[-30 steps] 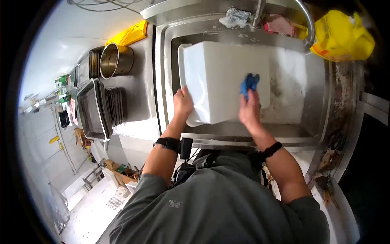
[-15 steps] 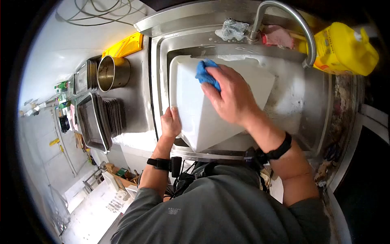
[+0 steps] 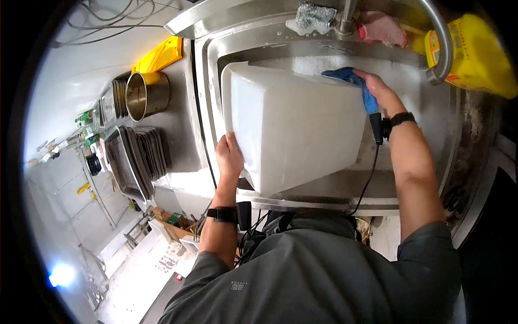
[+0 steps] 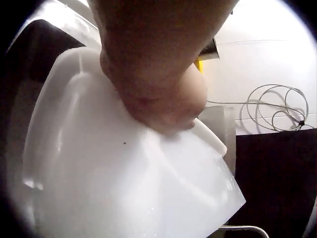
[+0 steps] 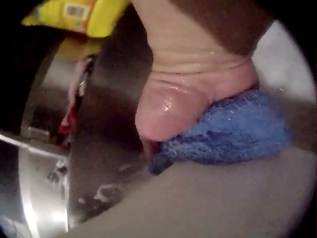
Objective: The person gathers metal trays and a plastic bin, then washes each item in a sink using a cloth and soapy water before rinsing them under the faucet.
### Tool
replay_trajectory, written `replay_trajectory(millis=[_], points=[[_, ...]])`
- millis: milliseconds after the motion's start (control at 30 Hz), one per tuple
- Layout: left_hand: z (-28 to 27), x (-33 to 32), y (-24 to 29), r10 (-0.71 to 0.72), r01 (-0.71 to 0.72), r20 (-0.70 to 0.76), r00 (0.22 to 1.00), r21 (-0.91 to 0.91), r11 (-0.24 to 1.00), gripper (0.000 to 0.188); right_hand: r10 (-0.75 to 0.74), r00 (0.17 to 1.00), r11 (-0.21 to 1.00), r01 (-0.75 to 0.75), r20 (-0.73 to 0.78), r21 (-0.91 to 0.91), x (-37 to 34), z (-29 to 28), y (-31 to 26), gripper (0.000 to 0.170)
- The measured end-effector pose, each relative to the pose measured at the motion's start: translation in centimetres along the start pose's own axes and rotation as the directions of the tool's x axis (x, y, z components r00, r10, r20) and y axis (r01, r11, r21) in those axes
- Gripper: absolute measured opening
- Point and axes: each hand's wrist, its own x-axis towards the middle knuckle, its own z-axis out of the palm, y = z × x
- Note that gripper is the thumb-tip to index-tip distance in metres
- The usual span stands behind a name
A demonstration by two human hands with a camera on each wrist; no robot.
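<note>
A white plastic bin point(image 3: 307, 124) lies tilted in the steel sink point(image 3: 324, 186), its rim toward the left and its base toward the right. My left hand point(image 3: 230, 156) grips the rim at the near left; the left wrist view shows that hand point(image 4: 158, 104) over the bin's rim point(image 4: 81, 59). At the far right corner of the base, my right hand point(image 3: 380, 90) holds a blue cloth point(image 3: 368, 97). In the right wrist view the cloth point(image 5: 233, 131) is bunched under the hand point(image 5: 183, 104), against the white surface point(image 5: 223, 198). Most fingertips are hidden.
Behind the sink are a faucet point(image 3: 443, 48), a silver scouring pad point(image 3: 315, 17), a pink cloth point(image 3: 382, 28) and a yellow jug point(image 3: 475, 56). On the left counter stand a metal pot point(image 3: 147, 97), stacked trays point(image 3: 145, 156) and a yellow item point(image 3: 161, 55).
My right hand has moved with the blue cloth from the bin's rim side to the far right corner of its base. The left hand stays at the rim; the bin has tilted somewhat.
</note>
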Motion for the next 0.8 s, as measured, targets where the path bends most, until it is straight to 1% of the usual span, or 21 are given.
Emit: replay_trajectory(millis=[33, 67, 133, 167, 233, 300, 333, 367, 400, 433, 467, 500, 533, 567, 600, 633, 667, 700, 733, 767, 800], points=[[0.1, 0.0, 0.0, -0.008, 0.008, 0.007, 1.0, 0.006, 1.0, 0.045, 0.136, 0.991, 0.96, -0.13, -0.006, 0.249, -0.3, -0.3, 1.2, 0.049], [0.1, 0.1, 0.3, -0.034, 0.034, 0.051, 0.998, 0.001, 0.999, 0.045, 0.147, 0.989, 0.957, -0.141, -0.007, 0.253, -0.9, -0.3, 2.3, 0.049], [0.5, 0.4, 0.6, -0.05, 0.051, 0.1, 0.994, -0.007, 0.999, 0.045, 0.097, 0.994, 0.828, -0.051, -0.053, 0.558, -2.2, -0.2, 4.4, 0.051], [0.7, 0.5, 0.3, -0.08, 0.081, 0.112, 0.99, -0.007, 0.997, 0.046, 0.097, 0.993, 0.826, -0.048, -0.059, 0.561, -2.9, 0.1, 5.4, 0.051], [0.9, 0.4, 0.5, -0.111, 0.113, 0.13, 0.985, -0.008, 0.994, 0.047, 0.246, 0.921, 0.867, -0.069, -0.303, 0.494, -4.3, 1.2, 8.0, 0.057], [1.4, 1.1, 1.4, -0.16, 0.162, 0.083, 0.984, -0.012, 0.987, 0.049, 0.255, 0.898, 0.898, -0.082, -0.359, 0.432, -5.3, 1.2, 11.6, 0.056], [1.4, 1.3, 1.8, -0.158, 0.16, 0.077, 0.984, -0.02, 0.987, 0.049, 0.267, 0.874, 0.922, -0.109, -0.406, 0.371, -5.3, 1.0, 13.6, 0.054], [1.1, 1.2, 2.2, -0.161, 0.168, 0.098, 0.982, -0.068, 0.983, 0.05, 0.262, 0.876, 0.925, -0.108, -0.405, 0.365, -5.2, 0.0, 16.1, 0.054], [0.7, 1.2, 2.6, -0.156, 0.17, 0.122, 0.98, -0.117, 0.978, 0.051, 0.317, 0.863, 0.944, -0.249, -0.392, 0.215, -5.1, -1.6, 18.6, 0.057], [-0.1, 1.3, 3.6, -0.218, 0.229, 0.194, 0.956, -0.036, 0.973, 0.05, 0.364, 0.844, 0.926, -0.373, -0.394, 0.057, -5.2, -2.5, 19.4, 0.059], [-0.5, 1.3, 4.6, -0.21, 0.223, 0.191, 0.959, -0.049, 0.974, 0.05, 0.351, 0.846, 0.931, -0.361, -0.401, 0.052, -6.0, -2.5, 18.5, 0.059], [-0.9, 0.7, 5.4, -0.216, 0.245, 0.214, 0.953, -0.117, 0.962, 0.05, 0.278, 0.856, 0.779, -0.467, -0.437, -0.419, -7.3, -2.4, 17.7, 0.063], [-1.3, -0.2, 5.7, -0.228, 0.273, 0.235, 0.945, -0.182, 0.945, 0.05, 0.203, 0.879, 0.415, -0.476, -0.431, -0.775, -8.6, -2.0, 17.2, 0.067], [-1.0, -0.4, 4.9, -0.217, 0.291, 0.261, 0.941, -0.292, 0.911, 0.05, 0.197, 0.883, 0.405, -0.47, -0.427, -0.784, -10.0, -2.1, 17.0, 0.067], [-2.2, -0.7, 6.2, -0.249, 0.34, 0.325, 0.912, -0.262, 0.903, 0.049, 0.063, 0.866, 0.574, -0.438, -0.495, -0.692, -11.3, -2.7, 16.8, 0.062], [-2.1, -1.1, 6.2, -0.271, 0.382, 0.323, 0.907, -0.358, 0.852, 0.048, -0.059, 0.819, 0.724, -0.359, -0.57, -0.59, -12.2, -3.1, 16.5, 0.057], [-2.3, -1.5, 6.0, -0.295, 0.42, 0.324, 0.899, -0.448, 0.789, 0.047, -0.074, 0.823, 0.717, -0.348, -0.563, -0.604, -13.2, -2.6, 16.0, 0.057], [-3.6, -1.8, 6.6, -0.26, 0.442, 0.408, 0.875, -0.454, 0.774, 0.044, -0.096, 0.836, 0.8, -0.259, -0.541, -0.542, -14.5, -2.0, 15.3, 0.052], [-4.4, -2.3, 7.4, -0.275, 0.459, 0.408, 0.871, -0.474, 0.751, 0.043, -0.121, 0.845, 0.867, -0.165, -0.52, -0.47, -15.7, -1.4, 14.4, 0.047], [-4.8, -2.7, 7.3, -0.24, 0.442, 0.415, 0.878, -0.508, 0.739, 0.042, -0.141, 0.846, 0.86, -0.153, -0.515, -0.488, -16.7, -0.5, 13.3, 0.047], [-5.2, -3.0, 7.3, -0.202, 0.423, 0.417, 0.886, -0.547, 0.723, 0.041, -0.107, 0.804, 0.982, -0.008, -0.586, -0.191, -17.3, 0.8, 11.9, 0.044]])
